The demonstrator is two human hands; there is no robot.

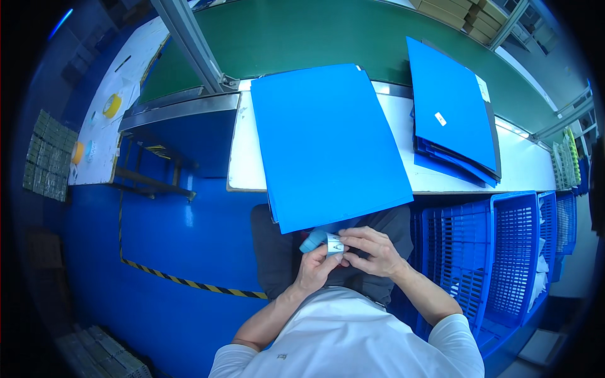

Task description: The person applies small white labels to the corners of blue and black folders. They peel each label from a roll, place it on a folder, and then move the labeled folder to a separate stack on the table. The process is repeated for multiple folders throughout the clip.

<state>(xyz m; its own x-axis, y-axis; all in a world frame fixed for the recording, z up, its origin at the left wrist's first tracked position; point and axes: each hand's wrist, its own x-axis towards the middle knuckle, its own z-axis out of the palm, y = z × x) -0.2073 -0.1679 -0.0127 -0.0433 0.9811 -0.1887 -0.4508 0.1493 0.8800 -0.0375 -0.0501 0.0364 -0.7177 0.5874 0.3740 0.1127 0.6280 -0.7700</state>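
Observation:
Close to my lap, my left hand (311, 271) is closed around a small roll of labels (312, 241) on light blue backing. A white label (335, 244) with a dark printed mark faces up on the strip. My right hand (375, 252) has its thumb and fingers bent together at the strip's right edge; the exact pinch point is partly hidden. Just beyond the hands lies a stack of large flat blue sheets (331, 148), its near edge jutting past the table toward me.
Right of it, another pile of blue sheets (452, 107), a small white label (440, 119) on top, rests on the white table (526, 160). Blue plastic crates (513, 252) stand at my right. A green surface (296, 38) and metal post (189, 44) lie beyond; yellow tape (112, 106) sits far left.

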